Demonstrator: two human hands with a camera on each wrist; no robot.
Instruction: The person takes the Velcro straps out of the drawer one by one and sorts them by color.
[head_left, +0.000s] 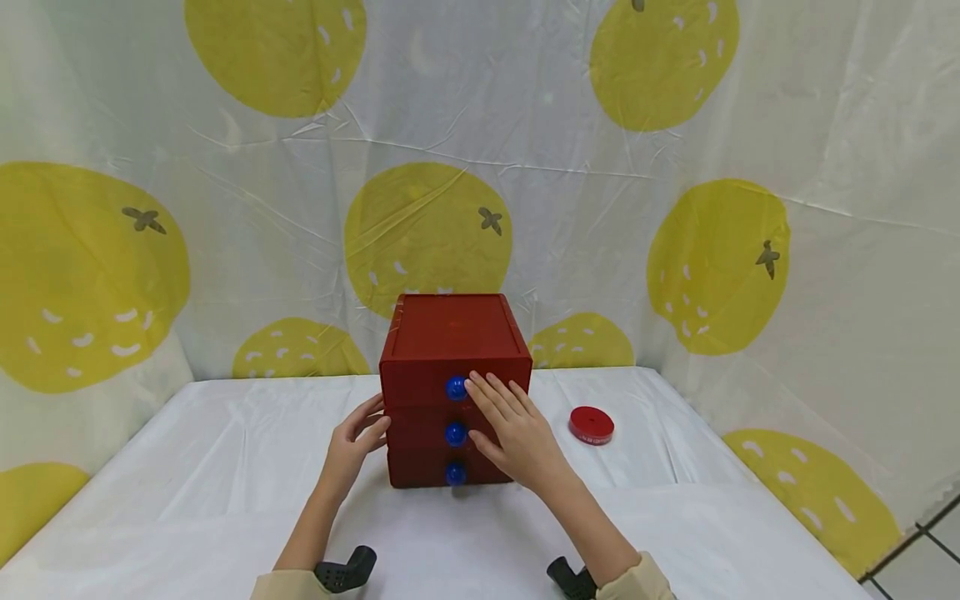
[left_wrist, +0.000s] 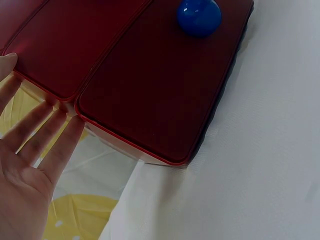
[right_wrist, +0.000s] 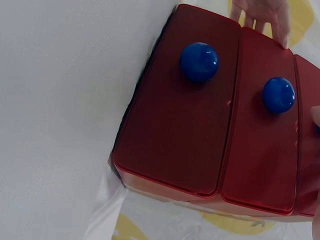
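Note:
A red three-drawer box [head_left: 453, 327] stands on the table with its drawer fronts toward me. Each front carries a round blue knob: top [head_left: 456, 387], middle [head_left: 455, 433] and bottom [head_left: 455, 474]. All three drawers are pushed in. My left hand [head_left: 358, 440] is at the box's left side, its fairly straight fingertips against the side edge in the left wrist view. Flat across the upper drawer front lies my right hand [head_left: 517, 433], fingers extended, the fingertips just right of the top knob. In the right wrist view only a bit of that hand shows at the right edge.
A flat, round red roll [head_left: 592, 425] lies on the white-covered table [head_left: 277, 467], right of the box. Behind and beside the table hangs a pale curtain [head_left: 555, 208] printed with yellow fruit. Dark wrist straps [head_left: 347, 570] show on both forearms.

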